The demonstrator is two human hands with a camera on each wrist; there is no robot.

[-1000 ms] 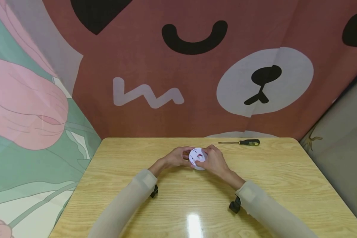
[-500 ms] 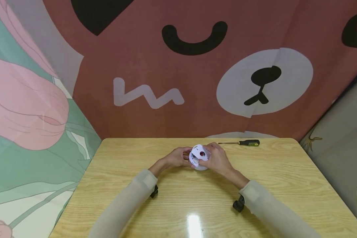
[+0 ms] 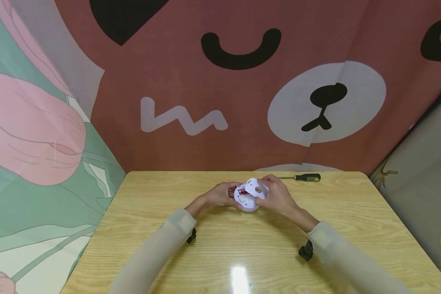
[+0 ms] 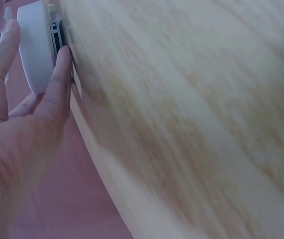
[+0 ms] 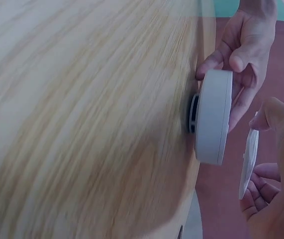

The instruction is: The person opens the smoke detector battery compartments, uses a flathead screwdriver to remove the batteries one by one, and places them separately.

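A round white smoke detector (image 3: 245,203) lies face down at the middle of the table, its back showing a bay with a red battery-like part. My left hand (image 3: 219,194) grips its rim from the left; in the left wrist view the fingers hold the detector's side wall (image 4: 35,50). Between thumb and fingers, my right hand (image 3: 279,198) pinches a thin white back plate (image 3: 252,185) with a round hole. The right wrist view has this plate (image 5: 249,162) tilted and apart from the detector (image 5: 214,117). Dark vents show under the detector.
A black and yellow screwdriver (image 3: 308,177) lies near the table's back edge, its shaft tip hidden behind the right hand. The wood table (image 3: 213,253) ends at a red patterned curtain (image 3: 176,151). Curtains also hang at both sides.
The right hand has lifted the back plate off the detector and drawn it to the right, uncovering the bay. The left hand has stayed almost in place.
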